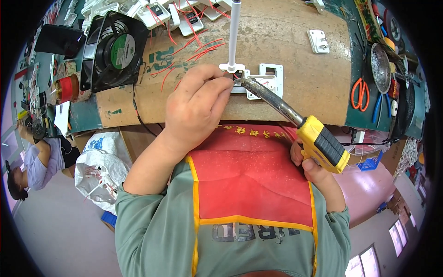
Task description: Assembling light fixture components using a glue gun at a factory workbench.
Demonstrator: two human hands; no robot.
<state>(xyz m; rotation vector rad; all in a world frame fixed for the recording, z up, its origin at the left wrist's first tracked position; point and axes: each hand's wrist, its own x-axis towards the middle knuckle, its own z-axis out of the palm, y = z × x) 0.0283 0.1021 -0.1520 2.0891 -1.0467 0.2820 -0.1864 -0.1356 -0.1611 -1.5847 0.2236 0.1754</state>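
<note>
My right hand [314,169] is wrapped round the yellow and black body of a soldering gun [323,144]. Its long, stained metal barrel slants up-left, and the tip meets a small white plastic housing [238,74]. Close against that housing, my left hand [197,99] is closed in a pinch; whatever lies between the fingertips is hidden. A short red wire shows beside the tip. Above the housing rises a slim white tube [234,34]. Just right of it, an open white plastic casing [263,86] lies beside a white frame [271,70].
A black fan [114,51] stands at the left. White housings with red wires [190,21] crowd the far edge, and a white plug housing [318,41] lies right. Orange-handled scissors [360,94] rest on the green side. A white sack [102,161] and another person [39,159] are left.
</note>
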